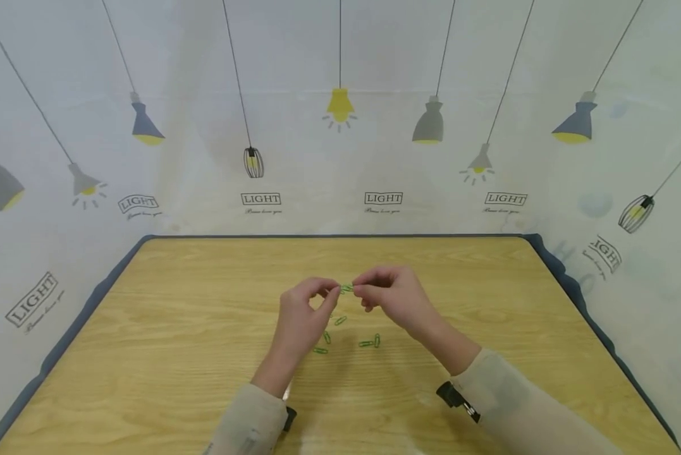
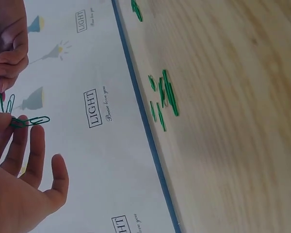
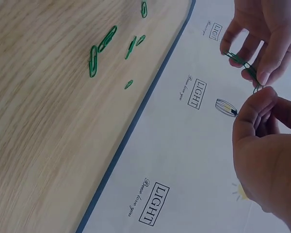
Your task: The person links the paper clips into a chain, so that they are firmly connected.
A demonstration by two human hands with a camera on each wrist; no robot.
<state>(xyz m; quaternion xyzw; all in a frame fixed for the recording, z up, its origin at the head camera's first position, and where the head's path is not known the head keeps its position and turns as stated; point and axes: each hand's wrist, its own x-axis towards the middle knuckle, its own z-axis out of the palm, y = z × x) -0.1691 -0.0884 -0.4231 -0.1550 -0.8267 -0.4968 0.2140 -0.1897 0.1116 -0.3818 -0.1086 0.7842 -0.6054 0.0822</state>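
Observation:
Above the middle of the table, my left hand (image 1: 303,313) pinches green paper clips (image 2: 38,120) between thumb and fingers. In the left wrist view these clips run end to end across the fingers and look linked; the joints are partly hidden by the thumb. My right hand (image 1: 397,297) faces it, thumb and index finger pinching a green paper clip (image 2: 1,102) at the near end of the row. The fingertips of both hands almost meet. In the right wrist view the row of clips (image 3: 236,59) hangs along the left hand's fingers.
Several loose green paper clips lie on the wooden table (image 1: 175,354) below the hands: a pair to the right, one of them (image 1: 377,340) upright in view, and others (image 1: 320,351) to the left. A blue-edged border and a lamp-patterned sheet (image 1: 317,126) stand behind.

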